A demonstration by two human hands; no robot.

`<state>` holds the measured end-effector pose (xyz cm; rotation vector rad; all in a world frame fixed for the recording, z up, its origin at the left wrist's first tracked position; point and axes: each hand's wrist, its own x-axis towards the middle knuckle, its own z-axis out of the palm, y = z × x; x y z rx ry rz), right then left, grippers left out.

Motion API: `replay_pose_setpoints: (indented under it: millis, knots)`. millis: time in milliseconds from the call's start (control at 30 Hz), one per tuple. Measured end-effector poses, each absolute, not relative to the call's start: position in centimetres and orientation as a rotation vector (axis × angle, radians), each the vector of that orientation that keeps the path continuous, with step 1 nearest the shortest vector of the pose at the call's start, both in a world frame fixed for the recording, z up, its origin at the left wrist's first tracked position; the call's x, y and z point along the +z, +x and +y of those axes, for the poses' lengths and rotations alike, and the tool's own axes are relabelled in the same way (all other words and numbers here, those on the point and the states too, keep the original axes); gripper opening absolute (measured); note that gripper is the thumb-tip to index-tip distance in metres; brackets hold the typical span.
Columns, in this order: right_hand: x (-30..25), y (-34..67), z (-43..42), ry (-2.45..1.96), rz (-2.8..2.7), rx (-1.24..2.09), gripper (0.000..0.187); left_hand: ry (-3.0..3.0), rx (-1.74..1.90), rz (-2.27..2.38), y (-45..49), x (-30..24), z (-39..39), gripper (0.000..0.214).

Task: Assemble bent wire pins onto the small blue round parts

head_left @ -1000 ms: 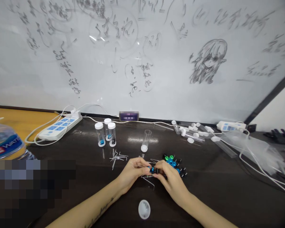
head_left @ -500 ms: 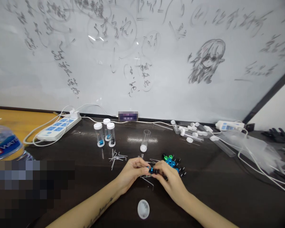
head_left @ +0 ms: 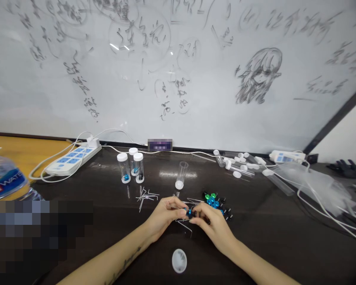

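Over the middle of the dark table, my left hand (head_left: 169, 213) pinches a small blue-and-black round part (head_left: 190, 212) between thumb and fingers. My right hand (head_left: 211, 219) has its fingertips closed around the black end of the same part. Bent metal hex keys (head_left: 185, 227) lie beneath and around the hands. Just beyond my right hand is a pile of green, blue and black screw-like parts (head_left: 215, 202). A clear tube with a white base (head_left: 181, 176) stands upright past the hands. Nearer me lies a white shallow dish or lid (head_left: 179, 261) with tiny dark bits in it.
Capped clear tubes (head_left: 124, 168) holding small parts stand at left, behind more hex keys (head_left: 146, 196). A power strip (head_left: 74, 158) and a water bottle (head_left: 6, 178) are farther left. Loose tubes and caps (head_left: 237, 164), plastic bags (head_left: 311, 186) and cables lie at right.
My right fingers have shifted slightly on the black end of the part. My left hand stays almost still, and the things on the table have not moved.
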<state>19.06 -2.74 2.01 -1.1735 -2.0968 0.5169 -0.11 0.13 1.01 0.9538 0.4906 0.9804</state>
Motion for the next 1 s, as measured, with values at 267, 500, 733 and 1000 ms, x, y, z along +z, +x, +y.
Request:
replay_pose_setpoints:
  millis: [267, 500, 733, 1000]
  knots:
    - [2.4, 18.57, -2.7, -1.19, -2.063, 0.599, 0.028, 0.949, 0.995, 0.501, 0.02, 1.02, 0.07, 0.015]
    - [2.47, 18.42, -3.22, -1.161, -1.994, 0.57, 0.016, 0.94, 1.022, 0.493, -0.09, 1.08, 0.07, 0.02]
    - [1.9, 18.33, -3.07, -1.11, -1.992, 0.467, 0.008, 0.928, 1.035, 0.51, -0.02, 1.14, 0.13, 0.014]
    - [2.18, 18.52, -3.15, -1.13, -1.998, 0.486, 0.007, 0.922, 1.032, 0.525, -0.01, 1.26, 0.04, 0.015]
